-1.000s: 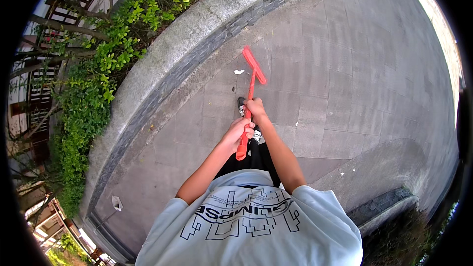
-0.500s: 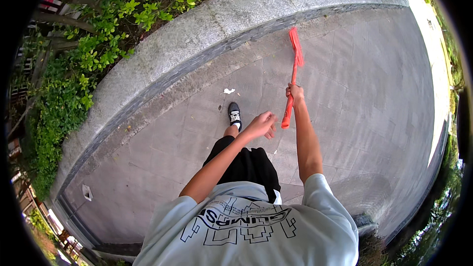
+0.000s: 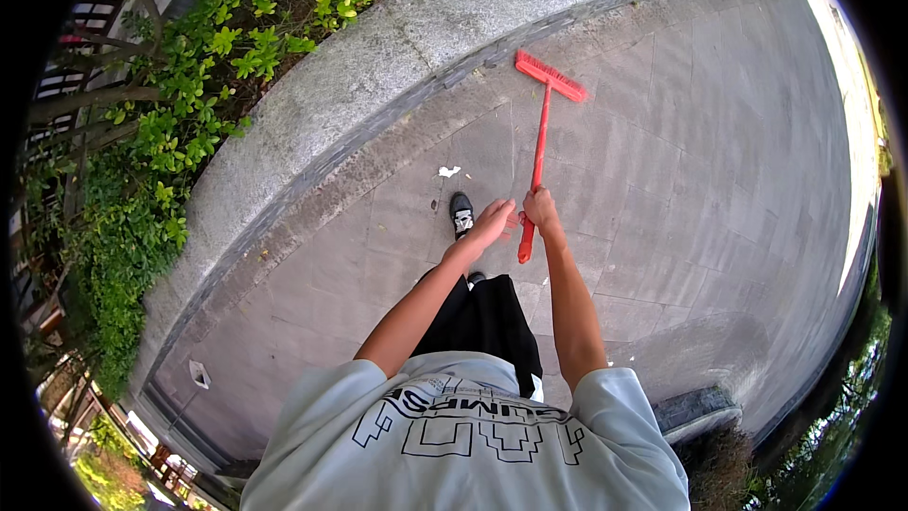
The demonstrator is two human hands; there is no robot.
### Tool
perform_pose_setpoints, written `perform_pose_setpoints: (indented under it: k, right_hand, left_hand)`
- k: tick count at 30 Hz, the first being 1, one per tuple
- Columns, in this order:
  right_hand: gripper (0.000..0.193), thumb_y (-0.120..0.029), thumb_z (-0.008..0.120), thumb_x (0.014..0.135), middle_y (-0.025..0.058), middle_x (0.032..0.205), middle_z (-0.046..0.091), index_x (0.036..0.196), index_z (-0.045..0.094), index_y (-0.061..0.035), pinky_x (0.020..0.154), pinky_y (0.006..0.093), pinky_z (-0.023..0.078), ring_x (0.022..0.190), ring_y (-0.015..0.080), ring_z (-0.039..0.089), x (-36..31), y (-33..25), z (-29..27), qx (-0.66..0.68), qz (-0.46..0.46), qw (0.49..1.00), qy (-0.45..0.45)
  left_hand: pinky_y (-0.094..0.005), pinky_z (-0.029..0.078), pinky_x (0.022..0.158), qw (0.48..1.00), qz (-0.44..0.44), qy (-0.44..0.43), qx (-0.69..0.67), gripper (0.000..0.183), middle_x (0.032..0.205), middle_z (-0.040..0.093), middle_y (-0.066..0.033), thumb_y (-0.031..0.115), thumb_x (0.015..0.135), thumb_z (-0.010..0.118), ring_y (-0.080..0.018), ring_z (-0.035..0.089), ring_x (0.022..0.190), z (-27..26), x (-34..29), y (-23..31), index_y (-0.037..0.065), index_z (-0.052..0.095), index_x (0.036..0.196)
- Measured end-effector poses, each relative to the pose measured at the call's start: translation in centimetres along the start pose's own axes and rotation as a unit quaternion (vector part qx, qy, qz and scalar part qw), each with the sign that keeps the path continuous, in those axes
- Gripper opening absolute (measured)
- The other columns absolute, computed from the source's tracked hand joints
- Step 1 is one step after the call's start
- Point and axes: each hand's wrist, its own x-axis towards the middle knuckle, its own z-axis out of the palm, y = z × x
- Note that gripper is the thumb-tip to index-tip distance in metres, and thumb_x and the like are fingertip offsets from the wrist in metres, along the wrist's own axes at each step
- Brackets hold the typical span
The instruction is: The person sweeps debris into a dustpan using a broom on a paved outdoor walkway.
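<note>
Head view: right hand wrapped firmly round the lower handle of the long red broom with straight bristled bar head. Left hand grips nothing, fingers loosely extended toward the handle from its left; looks just short of contact, hard to call in fisheye. Broom extends ahead of the 2 hands, long axis forward and slightly right, head crosswise at far end. Right hand nearer. 1 irregular white scrap on grey stone paving, left of handle.

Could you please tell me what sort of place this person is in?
It is outdoors, probably a courtyard or garden walk: grey paving underfoot, a low, curved stone wall edging it, and leafy green shrubs beyond that wall.
</note>
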Motion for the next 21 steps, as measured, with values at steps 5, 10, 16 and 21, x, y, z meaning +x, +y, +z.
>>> perform_pose_setpoints:
  k: [5,10,16,21]
  right_hand:
    - [0.032,-0.012,0.043,0.087,0.007,0.059,0.052,0.113,0.044,0.0045,0.037,0.0257,0.042,0.043,0.0121,0.05,-13.6,1.3,0.0,0.112,-0.02,0.991,-0.071]
    - [0.036,-0.012,0.046,0.086,0.0064,0.062,0.053,0.119,0.041,0.0022,0.04,0.0239,0.042,0.048,0.0103,0.05,-20.0,1.5,-1.0,0.207,0.008,0.978,-0.025]
    - [0.02,-0.009,0.043,0.088,0.0051,0.074,0.046,0.106,0.038,-0.0006,0.042,0.0186,0.036,0.052,0.0056,0.039,-21.5,0.8,2.4,0.532,0.091,0.836,-0.1]
    - [0.011,-0.011,0.037,0.089,-0.0018,0.061,0.035,0.082,0.04,-0.0038,0.037,0.0182,0.027,0.044,0.0047,0.03,-18.6,3.1,11.9,0.684,0.114,0.703,-0.156]
  left_hand:
    - [-0.0299,0.048,0.062,0.991,-0.114,-0.067,0.015,0.041,0.088,0.057,-0.0105,0.038,0.085,0.047,-0.02,0.058,0.081,1.4,3.0,-4.5,0.0,0.046,0.1]
    - [-0.0303,0.045,0.041,0.991,-0.107,0.067,0.038,0.023,0.07,0.053,-0.013,0.012,0.079,0.046,-0.0199,0.055,0.05,5.1,-0.7,-5.6,-0.008,0.042,0.089]
    - [-0.0324,0.044,0.04,0.993,0.003,0.038,0.11,0.024,0.058,0.052,-0.01,0.019,0.085,0.043,-0.0174,0.052,0.045,3.6,4.9,-3.2,-0.003,0.047,0.076]
    - [-0.0325,0.041,0.039,0.973,-0.024,-0.011,0.231,0.027,0.052,0.049,-0.0075,0.019,0.085,0.043,-0.0169,0.047,0.039,-2.0,4.2,-5.0,0.0,0.048,0.067]
